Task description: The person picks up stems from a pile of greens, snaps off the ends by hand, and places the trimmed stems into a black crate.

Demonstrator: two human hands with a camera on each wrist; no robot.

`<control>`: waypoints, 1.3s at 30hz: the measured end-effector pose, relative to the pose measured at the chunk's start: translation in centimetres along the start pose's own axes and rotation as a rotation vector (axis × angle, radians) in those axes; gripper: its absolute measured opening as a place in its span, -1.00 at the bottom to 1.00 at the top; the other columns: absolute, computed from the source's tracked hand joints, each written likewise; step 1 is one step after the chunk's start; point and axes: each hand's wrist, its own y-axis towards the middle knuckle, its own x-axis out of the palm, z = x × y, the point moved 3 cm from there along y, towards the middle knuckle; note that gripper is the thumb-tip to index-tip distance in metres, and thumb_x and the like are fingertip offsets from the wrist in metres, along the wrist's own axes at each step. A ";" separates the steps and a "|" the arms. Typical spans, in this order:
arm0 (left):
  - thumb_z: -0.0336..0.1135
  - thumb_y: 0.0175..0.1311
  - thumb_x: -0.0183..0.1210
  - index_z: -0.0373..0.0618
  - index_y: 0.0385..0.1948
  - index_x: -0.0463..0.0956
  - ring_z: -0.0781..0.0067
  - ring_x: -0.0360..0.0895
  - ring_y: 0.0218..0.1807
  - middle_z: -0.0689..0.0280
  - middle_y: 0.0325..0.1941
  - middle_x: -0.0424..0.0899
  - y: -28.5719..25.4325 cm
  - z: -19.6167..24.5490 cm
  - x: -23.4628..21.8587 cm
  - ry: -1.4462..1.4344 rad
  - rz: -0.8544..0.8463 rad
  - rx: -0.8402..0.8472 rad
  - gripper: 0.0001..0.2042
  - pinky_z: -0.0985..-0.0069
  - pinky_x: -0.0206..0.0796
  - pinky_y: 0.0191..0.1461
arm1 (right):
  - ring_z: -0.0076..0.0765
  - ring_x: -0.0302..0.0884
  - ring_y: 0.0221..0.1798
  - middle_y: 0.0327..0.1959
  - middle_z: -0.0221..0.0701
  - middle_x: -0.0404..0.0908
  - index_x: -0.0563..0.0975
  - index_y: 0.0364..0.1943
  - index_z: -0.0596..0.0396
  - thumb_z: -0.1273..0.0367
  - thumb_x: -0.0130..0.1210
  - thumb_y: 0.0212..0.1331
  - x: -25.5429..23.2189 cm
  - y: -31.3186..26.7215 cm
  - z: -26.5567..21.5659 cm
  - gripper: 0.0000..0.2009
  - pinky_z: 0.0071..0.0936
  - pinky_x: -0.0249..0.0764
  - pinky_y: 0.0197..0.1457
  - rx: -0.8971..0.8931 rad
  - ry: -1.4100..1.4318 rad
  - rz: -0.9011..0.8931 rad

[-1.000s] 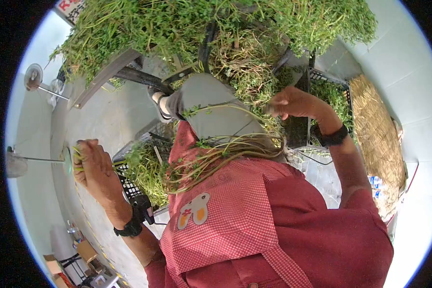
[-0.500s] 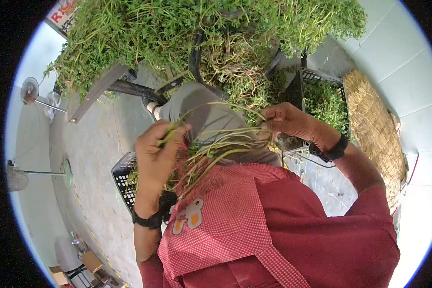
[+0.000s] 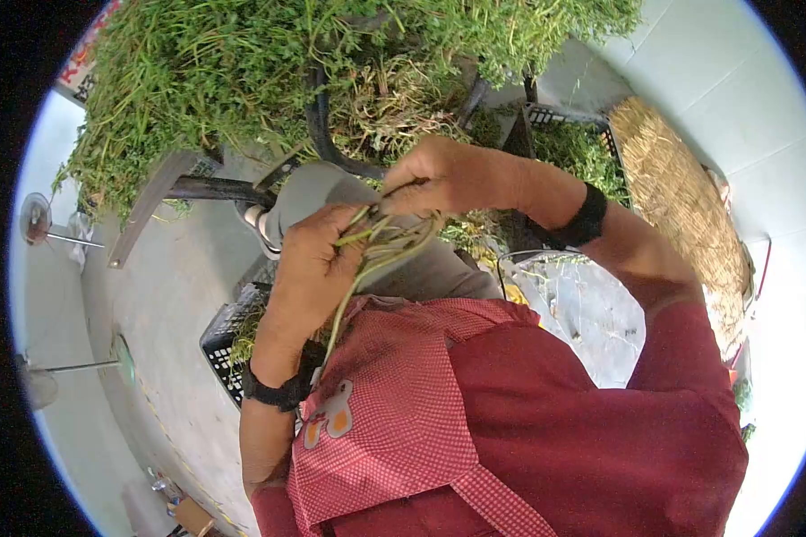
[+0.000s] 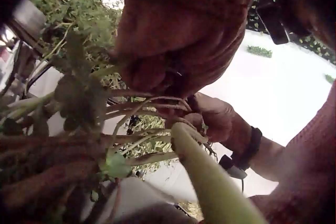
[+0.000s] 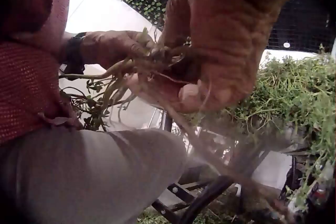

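Note:
A small bundle of long green stems (image 3: pixel 387 251) is held between both hands above the lap. The left hand (image 3: pixel 312 277) curls its fingers round the stems; leafy ends hang below it in the left wrist view, where a thick pale stem (image 4: pixel 210 174) crosses close to the camera. Touching it at the bundle's end, the right hand (image 3: pixel 452 177) pinches the stem ends with thumb and fingers. In the right wrist view, the right hand (image 5: pixel 220 45) holds thin, root-like ends beside the left hand (image 5: pixel 107 48).
A large heap of leafy greens (image 3: pixel 242 72) lies across a dark-framed support ahead. One black crate (image 3: pixel 224 345) stands at the lower left, another crate of greens (image 3: pixel 578 148) at the right. A straw mat (image 3: pixel 681 206) leans by the wall; a fan (image 3: pixel 36 219) is far left.
Both hands have come together over the lap, the left moving right and the right moving left. The stems that lay across the apron are now gathered and raised between them.

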 end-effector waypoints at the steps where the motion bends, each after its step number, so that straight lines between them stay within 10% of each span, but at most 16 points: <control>1: -0.50 0.13 -0.01 -0.31 -0.21 0.45 0.33 0.49 -0.27 0.13 -0.33 0.54 0.1 -0.1 -0.1 0.049 0.021 0.014 -0.80 0.51 0.31 -0.14 | -0.61 0.46 -0.51 -0.56 -0.39 0.54 0.55 -0.25 0.26 0.30 0.08 0.14 0.0 0.1 -0.1 -0.74 -0.59 0.39 -0.54 0.003 0.068 0.022; 9: -0.49 0.04 0.04 -0.28 -0.31 0.40 -0.12 0.43 -0.25 -0.03 -0.33 0.48 0.3 -0.4 0.8 0.271 0.090 -0.022 -0.84 0.30 0.29 -0.19 | -0.48 0.52 -0.58 -0.60 -0.26 0.54 0.55 -0.33 0.28 0.28 0.14 0.07 0.5 0.1 0.5 -0.73 -0.57 0.41 -0.59 0.061 0.057 0.106; 12: -0.49 -0.01 0.08 -0.32 -0.28 0.37 -0.22 0.43 -0.22 -0.11 -0.33 0.50 0.2 -0.9 1.4 0.304 0.182 -0.034 -0.77 0.19 0.30 -0.20 | -0.20 0.46 -0.66 -0.74 -0.13 0.38 0.47 -0.58 0.20 0.33 0.21 -0.14 2.2 -0.3 -0.4 -0.79 -0.39 0.33 -0.57 -0.349 -0.488 0.509; 15: -0.50 0.04 0.05 -0.32 -0.24 0.37 -0.20 0.44 -0.23 -0.10 -0.35 0.52 -0.4 -1.7 1.5 0.351 0.137 -0.127 -0.78 0.19 0.31 -0.20 | 0.04 0.46 -0.54 -0.68 -0.10 0.44 0.48 -0.55 0.17 0.22 0.17 -0.12 3.7 -1.1 -2.7 -0.74 -0.18 0.39 -0.44 -0.141 -0.426 0.338; 19: -0.43 0.21 -0.01 -0.28 -0.26 0.39 0.08 0.52 -0.42 0.03 -0.47 0.55 -1.0 -6.2 -1.0 0.235 0.323 -0.204 -0.86 0.30 0.32 -0.32 | -0.04 0.49 -0.57 -0.64 -0.10 0.46 0.50 -0.44 0.15 0.27 0.14 -0.04 5.9 -1.5 -4.3 -0.78 -0.21 0.40 -0.47 -0.488 -0.318 0.349; 21: -0.34 0.28 -0.02 -0.22 -0.32 0.42 0.38 0.44 -0.60 0.24 -0.63 0.48 -1.8 -5.7 -2.2 0.189 0.490 0.032 -0.86 0.44 0.28 -0.50 | -0.51 0.56 -0.47 -0.51 -0.37 0.56 0.50 -0.29 0.20 0.41 0.03 0.15 2.8 0.1 -1.2 -0.86 -0.53 0.45 -0.56 -0.267 -0.064 0.388; 23: -0.32 0.30 0.00 -0.23 -0.39 0.38 0.56 0.38 -0.63 0.40 -0.62 0.42 -1.9 -4.5 -2.6 -0.439 0.370 -0.469 -0.84 0.56 0.18 -0.58 | -0.58 0.53 -0.47 -0.52 -0.41 0.54 0.48 -0.29 0.23 0.40 -0.02 0.21 1.6 0.4 -1.1 -0.85 -0.56 0.50 -0.55 -0.024 0.096 0.290; 24: -0.22 0.32 0.01 -0.15 -0.48 0.38 0.80 0.21 -0.67 0.54 -0.67 0.29 -2.1 -4.4 -2.6 -0.471 0.360 -0.455 -0.77 0.65 0.03 -0.66 | -0.58 0.53 -0.48 -0.52 -0.41 0.53 0.47 -0.29 0.23 0.39 -0.03 0.22 1.7 0.2 -1.0 -0.84 -0.59 0.51 -0.53 0.035 0.219 0.282; 33: -0.20 0.29 0.05 -0.14 -0.52 0.45 0.67 0.30 -0.67 0.45 -0.72 0.38 -3.2 -5.5 -3.0 -0.647 0.287 -0.536 -0.76 0.67 0.07 -0.57 | -0.62 0.43 -0.63 -0.48 -0.35 0.58 0.48 -0.27 0.27 0.40 0.00 0.18 2.6 0.2 0.2 -0.82 -0.69 0.31 -0.64 0.111 0.574 0.238; 39: -0.41 0.07 0.09 -0.18 -0.27 0.49 0.08 0.56 -0.29 0.12 -0.36 0.60 -2.5 -1.9 -2.8 0.226 0.419 0.078 -0.82 0.32 0.38 -0.23 | -0.63 0.43 -0.62 -0.49 -0.36 0.58 0.49 -0.30 0.28 0.47 0.00 0.10 2.7 0.6 -0.4 -0.85 -0.67 0.34 -0.61 0.125 0.327 0.199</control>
